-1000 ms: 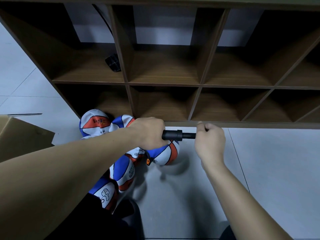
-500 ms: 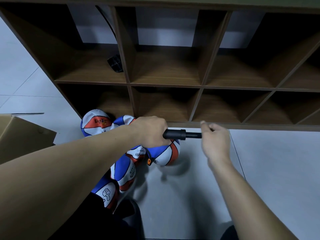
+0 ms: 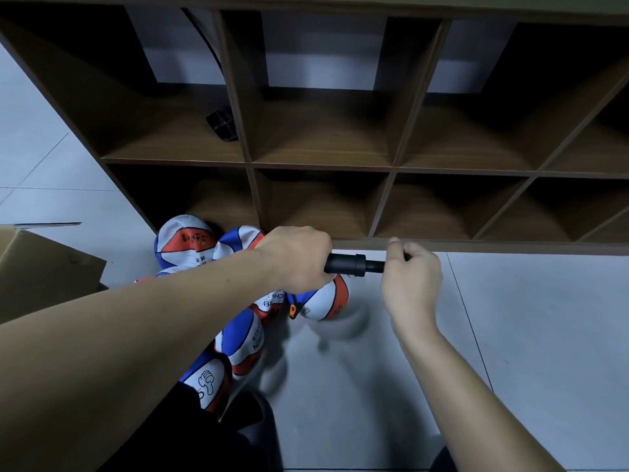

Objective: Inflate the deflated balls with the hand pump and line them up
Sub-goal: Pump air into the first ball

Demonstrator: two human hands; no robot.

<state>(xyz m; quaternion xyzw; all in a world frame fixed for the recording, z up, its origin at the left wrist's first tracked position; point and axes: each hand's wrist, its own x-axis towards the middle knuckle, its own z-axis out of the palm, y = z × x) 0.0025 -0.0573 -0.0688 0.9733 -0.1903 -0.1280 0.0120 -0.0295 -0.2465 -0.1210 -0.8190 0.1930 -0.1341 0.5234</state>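
The black pump (image 3: 354, 264) is held sideways above the floor (image 3: 510, 335), just in front of the bottom edge of the wooden shelf (image 3: 425, 245). Its thick tube is wrapped tight in the grip of the left hand (image 3: 296, 258). The thin rod end is held in the curled fingers of the right hand (image 3: 410, 277), and only a short bit of rod is seen between the two hands. One ball (image 3: 328, 301) sits right under the pump, on the floor, and looks round. More balls (image 3: 245, 342) are piled beside it, under the left arm, and some look soft and wrinkled. It cannot be seen if the pump is joined to a ball. If it is, the needle could be bent or pulled out by a crooked push. The ball could also be bumped and rolled away. A cardboard box (image 3: 44, 264) is seen at the left.
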